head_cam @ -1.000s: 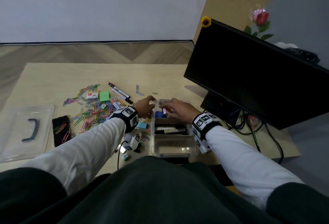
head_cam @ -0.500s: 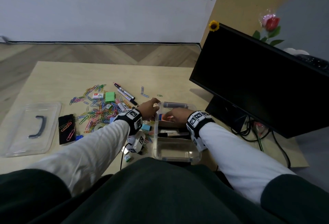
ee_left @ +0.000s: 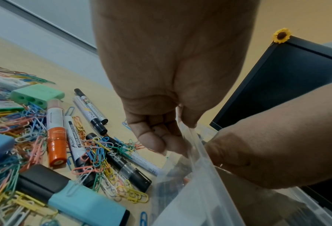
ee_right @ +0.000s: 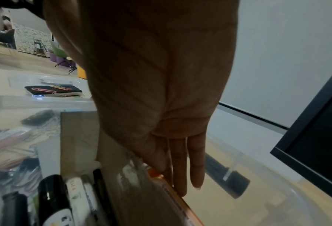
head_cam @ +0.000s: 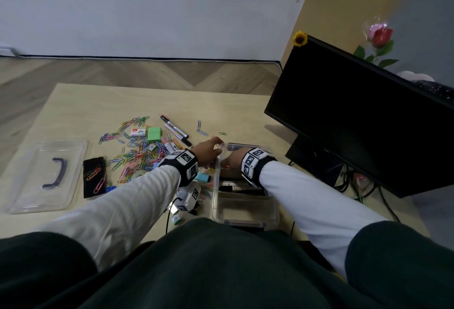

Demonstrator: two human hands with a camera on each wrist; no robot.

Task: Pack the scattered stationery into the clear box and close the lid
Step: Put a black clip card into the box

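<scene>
The clear box [head_cam: 245,221] stands at the table's near edge with markers [head_cam: 233,187] lying in its middle. My left hand [head_cam: 208,152] grips the box's far-left rim [ee_left: 203,168], fingers curled outside and thumb inside. My right hand [head_cam: 232,161] reaches down into the far end of the box. Its straight fingers [ee_right: 180,168] press on an orange-edged flat item [ee_right: 180,203]. Left of the box lie scattered paper clips [head_cam: 137,156], markers [head_cam: 174,129], a green sharpener [head_cam: 154,134], an orange marker [ee_left: 55,142] and a blue highlighter [ee_left: 80,203].
The clear lid [head_cam: 46,176] with a dark handle lies at the table's left edge, beside a black pouch [head_cam: 94,177] with clips on it. A black monitor [head_cam: 356,117] and its cables stand close to the right of the box.
My right hand has sunk deeper into the far end of the box. My left hand stays on the far-left rim. The head view has shifted slightly.
</scene>
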